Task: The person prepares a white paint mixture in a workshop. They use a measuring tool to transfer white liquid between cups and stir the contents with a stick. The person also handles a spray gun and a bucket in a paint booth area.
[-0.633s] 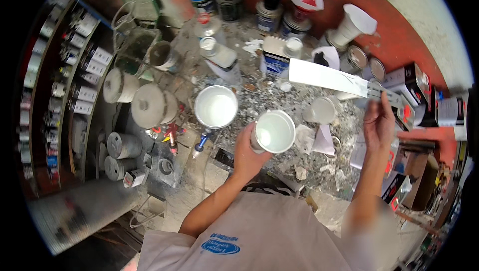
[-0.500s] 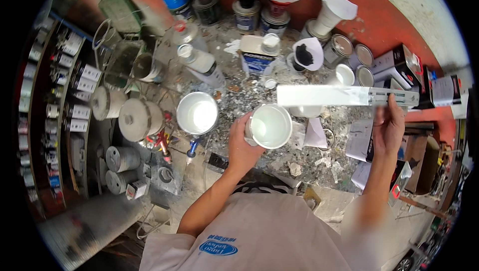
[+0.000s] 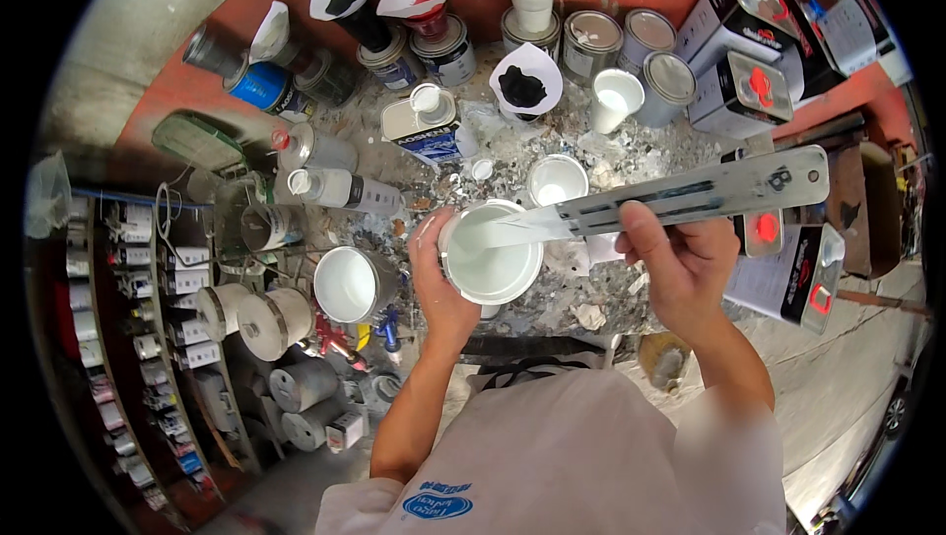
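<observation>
My left hand (image 3: 440, 284) is wrapped round the left side of a white plastic tub (image 3: 532, 271) with pale, whitish liquid in it. In my right hand (image 3: 687, 264) is a long, flat metal paint stirring stick (image 3: 690, 192), gripped between thumb and fingers. It slopes down to the left, and its white-coated end reaches over the rim into the tub. Just behind the tub stands a smaller white cup (image 3: 559, 180). To the left of my left hand is another white tub (image 3: 347, 284), pale inside.
Along the back are paper strainers (image 3: 527, 82) with black or red residue, round metal tins (image 3: 592, 40) and a rectangular can (image 3: 422, 124). Plastic bottles (image 3: 345, 190) stand at the left. Rectangular solvent cans (image 3: 741, 97) crowd the right. Shelves (image 3: 108, 338) line the far left.
The stirring stick, held level above the bench to the right, now dips its coated end into the tub. My right hand has moved left, and the whole view has shifted.
</observation>
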A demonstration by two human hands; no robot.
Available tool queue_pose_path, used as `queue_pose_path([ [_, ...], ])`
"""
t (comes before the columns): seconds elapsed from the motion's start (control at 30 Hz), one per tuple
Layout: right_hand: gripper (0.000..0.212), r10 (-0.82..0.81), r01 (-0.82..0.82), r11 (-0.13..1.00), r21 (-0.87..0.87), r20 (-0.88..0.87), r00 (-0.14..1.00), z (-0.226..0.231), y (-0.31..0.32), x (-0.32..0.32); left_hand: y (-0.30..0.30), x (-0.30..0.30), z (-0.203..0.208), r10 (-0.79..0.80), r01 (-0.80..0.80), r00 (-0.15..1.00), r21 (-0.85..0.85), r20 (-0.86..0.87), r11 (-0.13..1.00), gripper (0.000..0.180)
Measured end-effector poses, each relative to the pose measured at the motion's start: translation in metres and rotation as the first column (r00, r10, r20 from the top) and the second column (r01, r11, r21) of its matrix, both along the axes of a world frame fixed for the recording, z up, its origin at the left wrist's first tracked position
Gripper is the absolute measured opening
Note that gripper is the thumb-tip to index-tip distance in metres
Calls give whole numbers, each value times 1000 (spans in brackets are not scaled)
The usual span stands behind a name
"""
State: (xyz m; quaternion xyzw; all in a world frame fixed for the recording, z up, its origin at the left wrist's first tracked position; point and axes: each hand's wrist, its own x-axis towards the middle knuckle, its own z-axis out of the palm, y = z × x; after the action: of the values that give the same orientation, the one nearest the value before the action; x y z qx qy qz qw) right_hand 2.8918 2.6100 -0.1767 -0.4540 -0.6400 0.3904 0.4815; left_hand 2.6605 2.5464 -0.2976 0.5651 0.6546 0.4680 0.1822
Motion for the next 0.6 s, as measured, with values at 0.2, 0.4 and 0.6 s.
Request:
queue_pose_path([
  [0.2,5,21,-59,965,254,150,988,-7,-1,-6,2,-1,0,-7,8,999,31,-37,999,69],
  [0.4,8,-24,22,998,50,24,999,-16,-7,-3,5,3,7,3,-2,994,8,-109,1000,69],
  [0.6,18,-275,162,941,-298,-390,879,-21,-6,25,4,0,-1,40,-39,999,-22,18,999,69],
])
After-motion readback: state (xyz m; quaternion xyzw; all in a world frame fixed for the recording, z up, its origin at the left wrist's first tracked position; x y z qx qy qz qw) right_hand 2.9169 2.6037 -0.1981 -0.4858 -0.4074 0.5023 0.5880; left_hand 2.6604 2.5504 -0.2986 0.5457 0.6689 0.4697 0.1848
